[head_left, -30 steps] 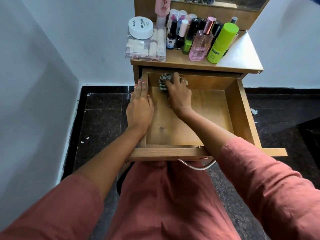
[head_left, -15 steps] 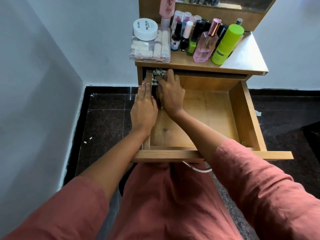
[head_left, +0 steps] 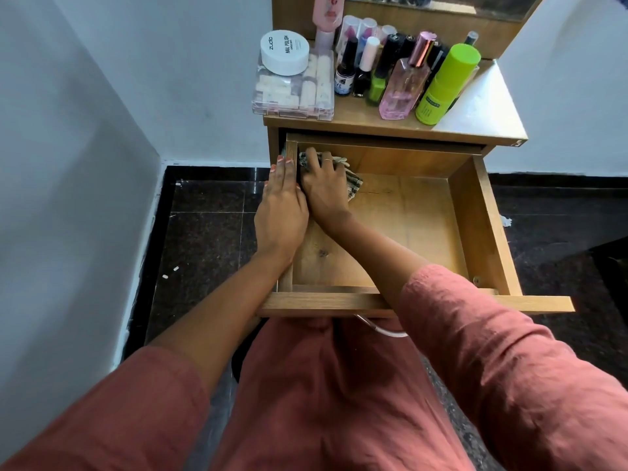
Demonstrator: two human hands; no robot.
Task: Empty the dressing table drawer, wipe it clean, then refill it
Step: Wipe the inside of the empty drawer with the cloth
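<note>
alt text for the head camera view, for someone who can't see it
A person's right hand presses a checked cloth into the back left corner of an open wooden drawer, while the left hand rests flat on the drawer's left wall. Cosmetic bottles and a white jar crowd the table top above.

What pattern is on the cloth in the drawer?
The cloth is checked, dark lines on cream; it shows best in the head view, under the right hand.
</note>
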